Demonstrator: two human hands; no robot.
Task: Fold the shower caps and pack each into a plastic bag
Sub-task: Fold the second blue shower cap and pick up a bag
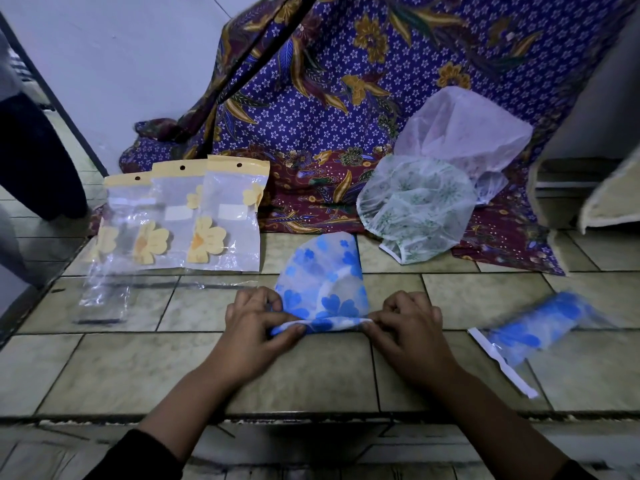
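Blue-flowered shower cap (pixel 323 282) on tiled floor (pixel 311 368), near edge pinched between fingers (pixel 294 329) of both hands.

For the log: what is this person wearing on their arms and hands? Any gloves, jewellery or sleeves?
No gloves: the left hand and right hand are bare, with no ring, watch or bracelet visible. The forearms are uncovered too. Dark, black-looking sleeves show only near the frame's bottom edge, the left sleeve and the right sleeve, both plain with no visible markings.

Bagged blue cap (pixel 540 327) motion-blurred; dark cloth (pixel 38 154) cut off at left edge.
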